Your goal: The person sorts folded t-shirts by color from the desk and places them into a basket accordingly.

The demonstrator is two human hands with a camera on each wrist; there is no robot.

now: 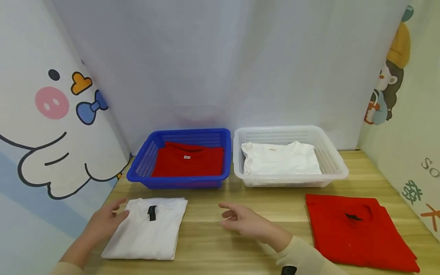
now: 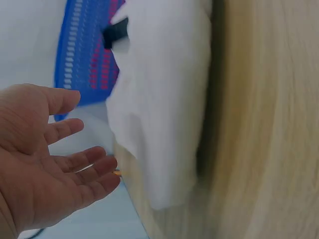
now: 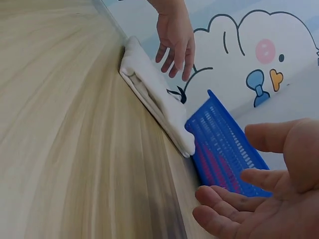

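A folded white T-shirt (image 1: 148, 233) with a black neck label lies on the table at the left. My left hand (image 1: 104, 221) hovers by its left edge, fingers loosely spread and holding nothing; in the left wrist view the palm (image 2: 45, 164) is apart from the cloth. Over the middle of the table, right of that shirt, my right hand (image 1: 249, 223) hangs with relaxed fingers and nothing in them. A folded red T-shirt (image 1: 361, 236) lies at the right, beyond my right forearm.
At the back left stands a blue basket (image 1: 178, 182) holding a folded red shirt (image 1: 189, 162). Beside it a white basket (image 1: 288, 178) holds folded white clothing (image 1: 280, 160). A pale curtain (image 1: 213, 68) hangs behind, and printed cartoon panels flank the wooden table (image 1: 206, 248).
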